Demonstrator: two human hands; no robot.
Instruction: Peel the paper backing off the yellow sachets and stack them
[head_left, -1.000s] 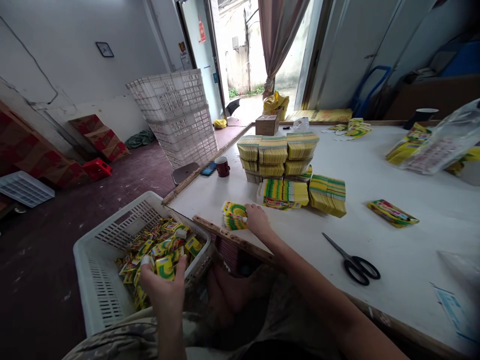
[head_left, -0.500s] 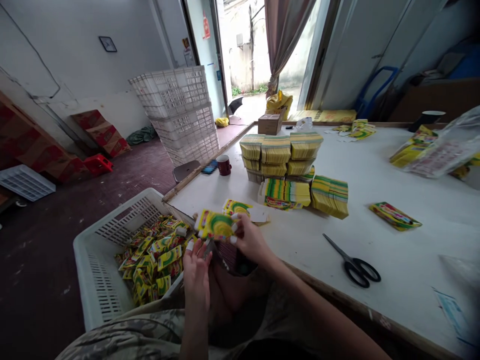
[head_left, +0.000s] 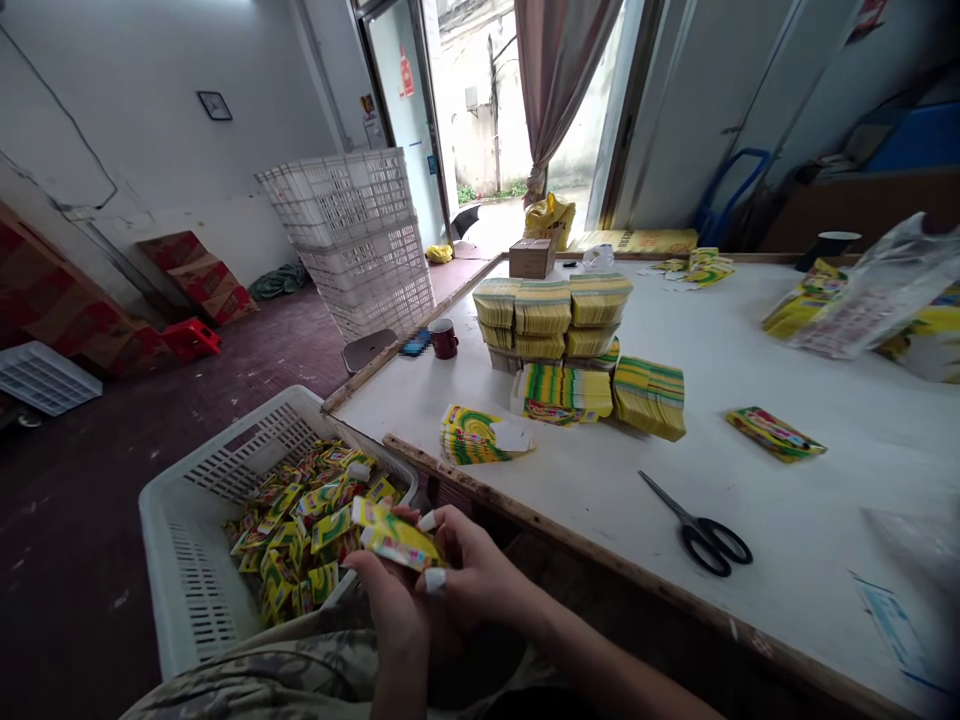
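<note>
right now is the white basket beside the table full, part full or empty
Part full: yellow packets are heaped inside the basket, with bare inner wall showing above them.

Single head-worn camera, wide view. Lens sits above the near edge of the table (head_left: pixel 592 480), looks forward and down across its top. Left hand (head_left: pixel 397 610) and right hand (head_left: pixel 480 570) close to the lens, on the near side of the table. White basket (head_left: pixel 171 512) left of the table, seen from above into its open top. Farthest in view: curtain (head_left: pixel 559 80) and doorway beyond the table's far edge.
</note>
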